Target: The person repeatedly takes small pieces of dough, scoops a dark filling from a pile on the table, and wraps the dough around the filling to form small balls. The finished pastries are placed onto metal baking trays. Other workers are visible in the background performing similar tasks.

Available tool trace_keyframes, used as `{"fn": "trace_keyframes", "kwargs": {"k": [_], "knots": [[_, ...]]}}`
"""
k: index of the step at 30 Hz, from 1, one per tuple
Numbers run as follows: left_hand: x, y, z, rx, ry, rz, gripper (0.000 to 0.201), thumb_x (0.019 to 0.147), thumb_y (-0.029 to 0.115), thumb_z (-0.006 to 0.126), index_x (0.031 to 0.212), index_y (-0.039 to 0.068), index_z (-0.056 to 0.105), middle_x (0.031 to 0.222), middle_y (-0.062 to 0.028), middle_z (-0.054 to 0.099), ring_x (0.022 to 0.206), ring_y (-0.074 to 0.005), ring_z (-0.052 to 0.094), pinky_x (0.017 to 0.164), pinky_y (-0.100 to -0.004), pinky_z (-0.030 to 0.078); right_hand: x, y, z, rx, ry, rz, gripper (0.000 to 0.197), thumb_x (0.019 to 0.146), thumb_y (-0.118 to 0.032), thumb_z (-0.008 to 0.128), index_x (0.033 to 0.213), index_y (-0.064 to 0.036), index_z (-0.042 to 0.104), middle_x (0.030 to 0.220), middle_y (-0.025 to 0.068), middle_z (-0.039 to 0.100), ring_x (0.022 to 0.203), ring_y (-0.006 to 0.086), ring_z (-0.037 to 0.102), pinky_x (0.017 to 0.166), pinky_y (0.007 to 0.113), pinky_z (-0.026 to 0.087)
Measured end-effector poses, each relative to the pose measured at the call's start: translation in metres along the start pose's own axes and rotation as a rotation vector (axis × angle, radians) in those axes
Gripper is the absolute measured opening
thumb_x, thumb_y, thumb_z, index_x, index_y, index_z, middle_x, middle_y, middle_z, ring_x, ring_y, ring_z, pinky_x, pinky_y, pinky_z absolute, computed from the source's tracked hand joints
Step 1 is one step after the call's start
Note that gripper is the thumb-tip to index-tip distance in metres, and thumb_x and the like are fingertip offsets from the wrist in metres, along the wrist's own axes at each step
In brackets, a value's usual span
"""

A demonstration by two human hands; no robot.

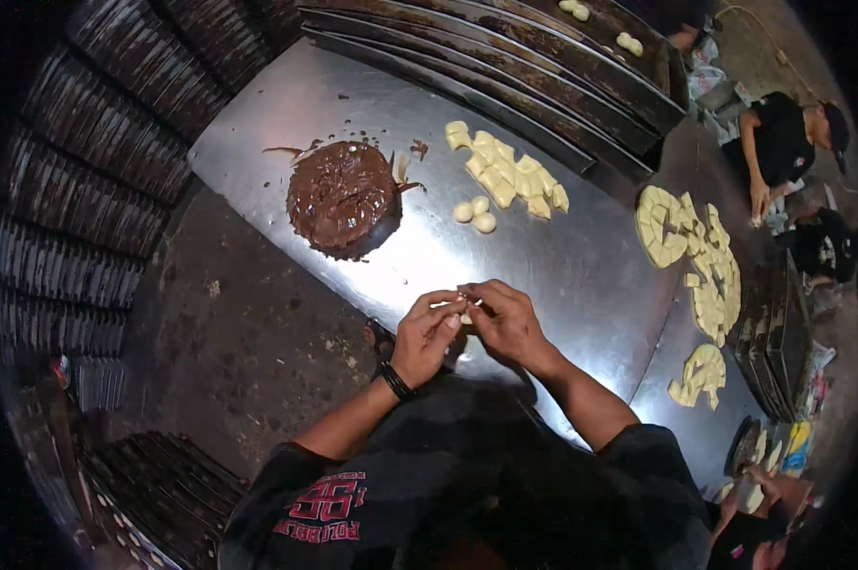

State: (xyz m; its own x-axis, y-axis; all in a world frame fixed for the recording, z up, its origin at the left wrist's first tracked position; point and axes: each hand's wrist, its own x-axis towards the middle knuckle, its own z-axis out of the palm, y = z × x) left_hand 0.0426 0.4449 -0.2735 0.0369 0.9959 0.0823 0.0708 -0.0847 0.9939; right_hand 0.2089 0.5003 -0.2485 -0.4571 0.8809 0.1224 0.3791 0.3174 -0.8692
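My remote feed: bare left hand [425,340] and bare right hand [508,328] pinch a small pale dough piece [465,319] in their fingertips, over the shiny steel table [567,275]. From them — three round cream dough balls [485,222], 12 o'clock; glossy brown paste mound [343,195], 10 to 11; flat yellow dough pieces [510,176], 12 to 1.

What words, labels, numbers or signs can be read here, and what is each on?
Wearer's black shirt: large red lettering with pale edging, upside down; wording not copied here.
White bag, upper right: reddish marks, too small to read.
Blue-and-yellow package, right: too blurred to read.
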Motion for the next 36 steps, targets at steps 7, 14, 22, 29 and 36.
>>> {"fn": "trace_keyframes", "kwargs": {"k": [7, 14, 22, 29, 36], "knots": [[0.028, -0.008, -0.024, -0.051, -0.092, 0.112, 0.036, 0.095, 0.023, 0.043, 0.109, -0.004, 0.062, 0.136, -0.0220, 0.038, 0.120, -0.0305, 0.044, 0.096, -0.0375, 0.037, 0.005, -0.008, 0.037, 0.352, 0.322, 0.174, 0.023, 0.070, 0.005, 0.064, 0.093, 0.0027, 0.064, 0.083, 0.0133, 0.062, 0.081, 0.0223, 0.065, 0.071, 0.027, 0.053], [0.031, -0.026, -0.018, -0.557, -0.578, -0.345, 0.029, 0.093, 0.017, 0.049, 0.104, -0.008, 0.060, 0.132, -0.0123, 0.041, 0.087, -0.0185, 0.062, 0.071, -0.0269, 0.051, -0.076, 0.072, 0.030, -0.609, 0.486, 0.005, 0.012, 0.070, 0.005, 0.062, 0.081, -0.0004, 0.064, 0.087, 0.0139, 0.064, 0.079, 0.0268, 0.064, 0.069, 0.032, 0.052], [0.030, -0.020, -0.027, -0.485, -0.185, -0.502, 0.026, 0.092, 0.016, 0.050, 0.101, -0.005, 0.063, 0.119, -0.0094, 0.053, 0.070, -0.0106, 0.057, 0.059, -0.0233, 0.048, -0.046, 0.047, -0.022, -0.283, 0.027, 0.200, 0.023, 0.079, -0.022, 0.059, 0.072, -0.0005, 0.061, 0.067, 0.0132, 0.060, 0.061, 0.0284, 0.057, 0.061, 0.039, 0.045], [-0.018, -0.010, -0.014, -0.461, 0.079, -0.457, 0.026, 0.092, 0.016, 0.051, 0.101, -0.005, 0.063, 0.117, -0.0111, 0.054, 0.071, -0.0107, 0.057, 0.057, -0.0228, 0.048, -0.049, 0.091, 0.007, -0.428, -0.214, -0.254, 0.014, 0.067, -0.003, 0.052, 0.080, -0.0033, 0.056, 0.083, 0.0124, 0.054, 0.090, 0.0318, 0.050, 0.079, 0.043, 0.039], [-0.056, -0.016, -0.021, -0.545, 0.313, -0.470, 0.024, 0.091, 0.013, 0.052, 0.103, -0.006, 0.061, 0.107, -0.0127, 0.060, 0.068, -0.0115, 0.058, 0.053, -0.0220, 0.047, -0.020, 0.133, -0.018, -0.533, 0.260, -0.095, 0.018, 0.072, -0.005, 0.056, 0.090, -0.0017, 0.054, 0.087, 0.0152, 0.053, 0.087, 0.0324, 0.049, 0.077, 0.040, 0.038]]}}
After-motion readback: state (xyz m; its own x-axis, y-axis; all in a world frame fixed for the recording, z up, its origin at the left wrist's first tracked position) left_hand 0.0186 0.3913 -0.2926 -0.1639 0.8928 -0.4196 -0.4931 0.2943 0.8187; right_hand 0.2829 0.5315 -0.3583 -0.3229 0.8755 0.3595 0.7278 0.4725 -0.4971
